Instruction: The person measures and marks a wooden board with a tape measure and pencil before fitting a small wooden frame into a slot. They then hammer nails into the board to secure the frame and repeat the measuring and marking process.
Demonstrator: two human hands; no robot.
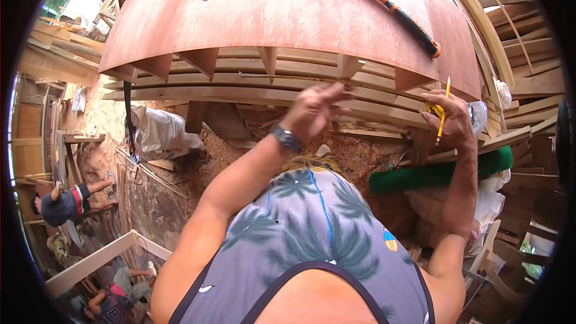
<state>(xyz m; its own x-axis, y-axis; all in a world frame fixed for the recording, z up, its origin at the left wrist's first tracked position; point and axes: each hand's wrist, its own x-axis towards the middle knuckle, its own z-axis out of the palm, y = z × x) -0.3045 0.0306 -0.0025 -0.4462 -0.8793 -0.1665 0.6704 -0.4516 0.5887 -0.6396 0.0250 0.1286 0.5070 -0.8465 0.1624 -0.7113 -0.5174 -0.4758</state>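
My right hand (454, 117) is closed around a yellow pencil (443, 125) and a small yellow-and-black thing (433, 108), perhaps a tape measure, mostly covered by the fingers. It is raised near the right end of a wooden panel piece (270, 15), curved in this wide view. My left hand (318, 108), with a dark watch on the wrist, hovers before the wooden strips (240, 93) under the panel. Its fingers are apart and slightly blurred, with nothing in them. A claw hammer (390, 7) with an orange-and-black handle lies on top of the panel.
A green roll (441, 170) lies low on the right. White sacks (162, 135) stand at left on the sawdust-covered ground (222, 156). Stacked boards (528, 42) line the right side. Two people (63, 204) are at the left, one lower down near a wooden frame (96, 261).
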